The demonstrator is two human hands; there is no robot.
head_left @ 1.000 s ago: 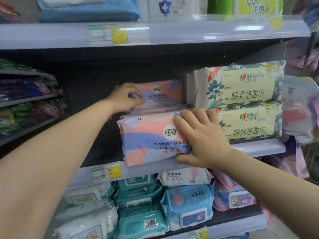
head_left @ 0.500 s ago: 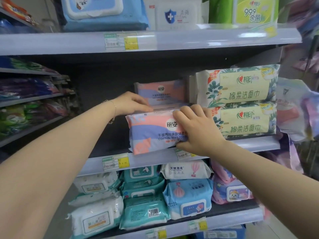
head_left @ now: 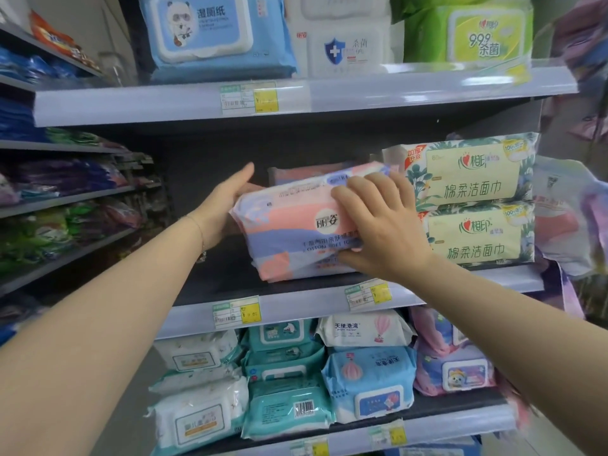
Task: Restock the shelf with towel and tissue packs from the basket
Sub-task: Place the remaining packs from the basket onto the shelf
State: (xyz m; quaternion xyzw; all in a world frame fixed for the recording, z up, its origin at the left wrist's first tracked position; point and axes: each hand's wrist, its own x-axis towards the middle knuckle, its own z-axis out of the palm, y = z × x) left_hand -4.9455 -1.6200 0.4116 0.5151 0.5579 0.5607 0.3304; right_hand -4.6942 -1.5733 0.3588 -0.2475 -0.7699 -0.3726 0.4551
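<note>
Gripping towel pack w/ R hand: fingers fanned over front face, thumb hooked under lower edge, back of hand to camera. R forearm in from bottom R of view, slanting up & L, wrist approx. straight.

Pressing L hand vs. pack's L end, palm turned R, one digit pointing straight up past top edge. Other digits hidden behind pack, so can't tell if wrapped round it or flat. Thin bracelet at L wrist. L forearm in from bottom L, long diagonal up & R.

Pack itself pink/lilac/white, held askew between both hands, top edge rising to R. Sits over mid part of middle shelf, close to front edge. Lower L corner down at the board; can't tell if resting or just clear.

Just behind, toward back of same shelf: 2nd pack, same print, mostly hidden. Just R of R hand, at shelf's R end: upper leaf-print pack stacked on lower leaf-print pack, fronts facing out.

Along shelf's front edge: L price tag under L end of pack, R price tag below R hand.

Shelf above, front edge, L to R: blue panda pack, white shield pack, green pack.

Shelf below: wipes packs in stacked rows, white at L, then teal, blue, pink at R end.
</note>
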